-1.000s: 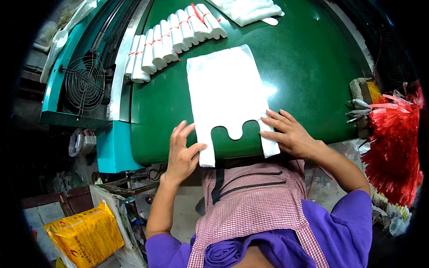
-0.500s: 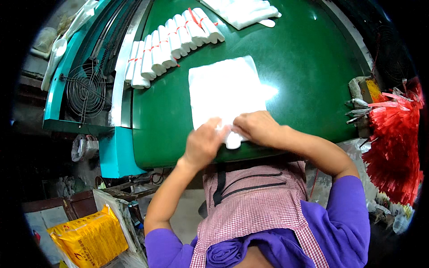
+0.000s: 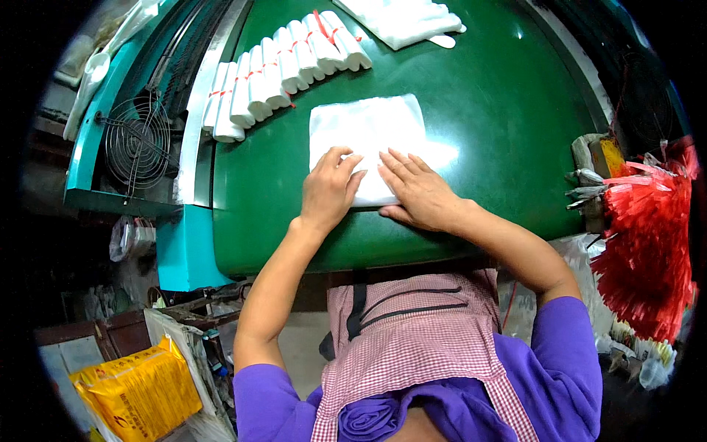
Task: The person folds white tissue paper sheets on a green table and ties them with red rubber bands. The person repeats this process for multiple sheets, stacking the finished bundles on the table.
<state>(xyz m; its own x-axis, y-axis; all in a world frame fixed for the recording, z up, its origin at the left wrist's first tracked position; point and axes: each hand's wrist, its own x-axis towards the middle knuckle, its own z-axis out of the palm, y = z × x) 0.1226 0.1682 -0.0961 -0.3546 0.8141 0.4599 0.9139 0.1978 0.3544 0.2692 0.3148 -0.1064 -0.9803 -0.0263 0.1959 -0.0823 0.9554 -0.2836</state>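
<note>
A flat stack of thin white plastic bags [image 3: 368,125] lies in front of me on the green table [image 3: 508,132], its near edge folded over. My left hand [image 3: 331,188] rests on the near left part of the stack, fingers bent and thumb apart, gripping nothing. On the near right part, my right hand [image 3: 418,190] presses down with its fingers stretched out and its thumb along the fold. Both hands are open, with the fingertips close to each other.
A row of white rolls [image 3: 283,66] tied with red strips lies at the far left. Beyond the stack is a loose pile of white bags [image 3: 398,22]. Red plastic strips [image 3: 641,236] hang at the right edge. A round metal fan guard [image 3: 138,144] stands left.
Both hands have moved away from me, from pinching the near edge to lying on the stack. The near edge is now folded inward, so the stack looks shorter.
</note>
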